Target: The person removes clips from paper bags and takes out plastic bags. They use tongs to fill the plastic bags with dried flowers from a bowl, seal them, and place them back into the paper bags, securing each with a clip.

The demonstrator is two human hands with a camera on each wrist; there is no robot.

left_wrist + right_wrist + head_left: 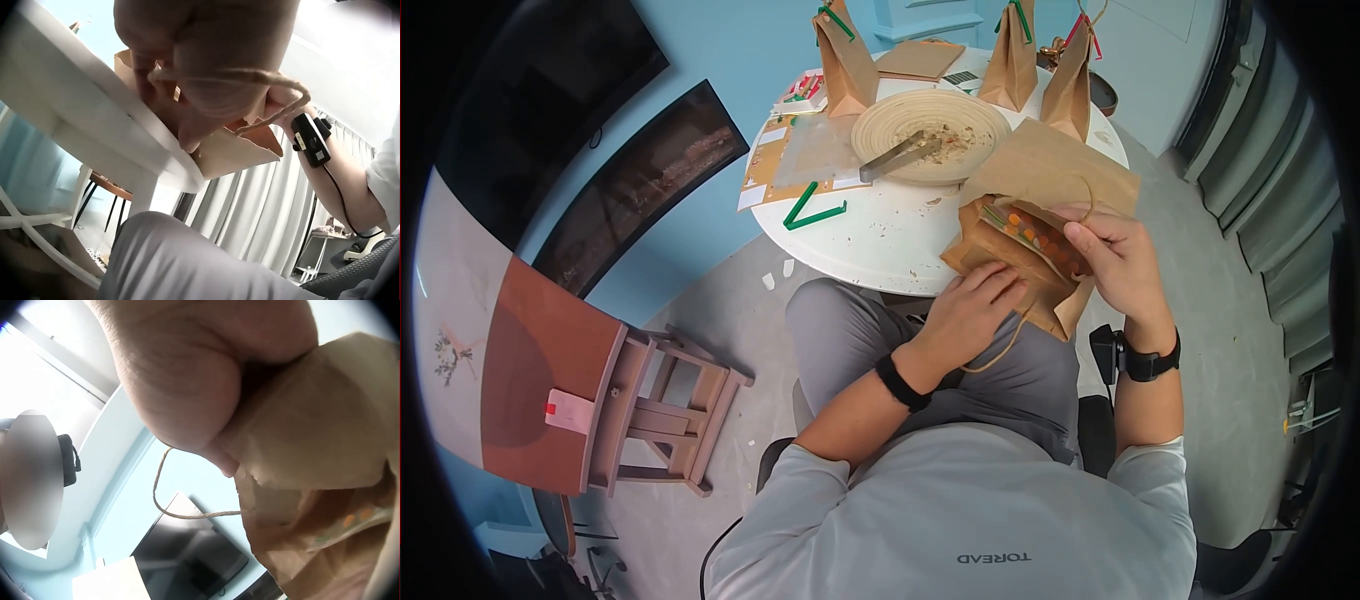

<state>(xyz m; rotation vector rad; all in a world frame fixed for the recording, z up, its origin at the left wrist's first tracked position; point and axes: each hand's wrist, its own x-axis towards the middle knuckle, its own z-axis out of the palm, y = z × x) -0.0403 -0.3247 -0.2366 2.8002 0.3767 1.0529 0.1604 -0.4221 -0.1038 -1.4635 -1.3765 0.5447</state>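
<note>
A brown kraft paper bag (1050,165) lies tilted at the near right of the table, its mouth spread towards me. Inside shows a packet (1025,228) with orange dots. My right hand (1115,265) grips the right side of the mouth, thumb on top. At the near side of the mouth, my left hand (970,315) holds the paper rim, its thumb (190,134) on the outside in the left wrist view. One twisted cord handle (284,81) loops by the left hand. The other cord handle (159,487) hangs beside the right hand in its wrist view.
Beyond stand several paper bags, one (847,65) with a green clip. A round woven plate (880,115) holds crumbs, with metal tongs (890,158) across its rim. A green clip strip (808,208) lies bent open on the white table (850,245). Printed sheets (775,165) lie left.
</note>
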